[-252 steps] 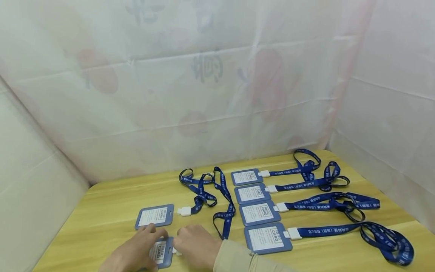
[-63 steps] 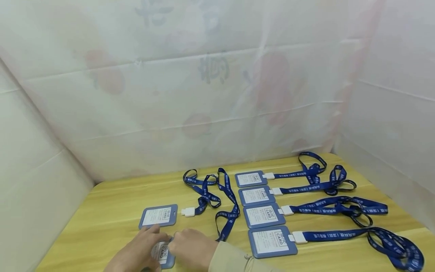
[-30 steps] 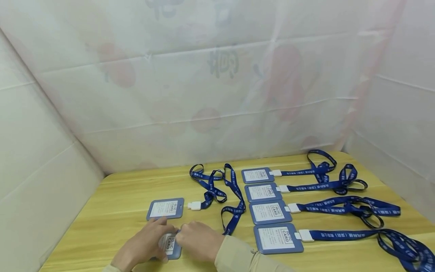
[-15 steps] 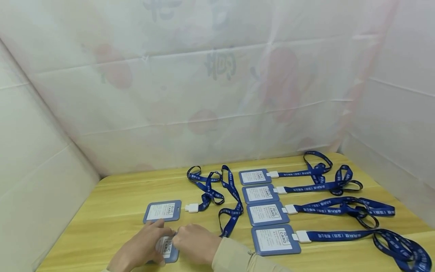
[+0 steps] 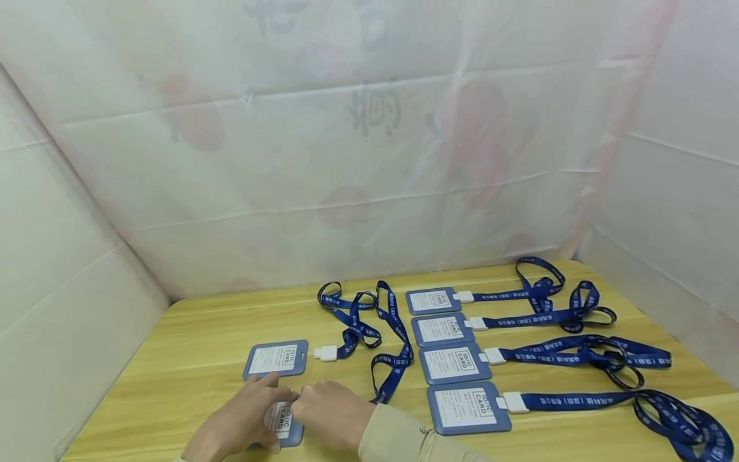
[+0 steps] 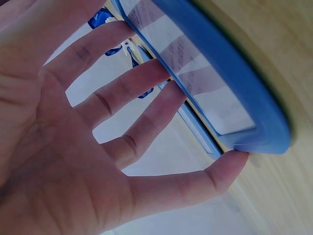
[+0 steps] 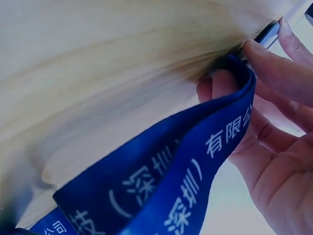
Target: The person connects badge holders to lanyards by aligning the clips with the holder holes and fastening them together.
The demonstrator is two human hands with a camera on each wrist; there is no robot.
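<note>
My left hand holds a blue-framed ID card holder on the table, its fingers spread along the edge. In the left wrist view the fingertips touch the rim of the card holder. At the slotted end of that holder, my right hand pinches the end of a blue lanyard. The fingers hide the lanyard's clip and the slot, so whether they are joined cannot be seen. Just beyond lies another card holder, apart from the white clip of a loose lanyard.
On the right, several card holders lie in a column with lanyards attached, their straps trailing right. The yellow wood-grain table is enclosed by pale hanging sheets behind and at both sides.
The white clip seen beside the right hand 8.4 seconds ago is now hidden, and that hand sits against the card holder's slotted end. Over the last half second the hands barely move.
</note>
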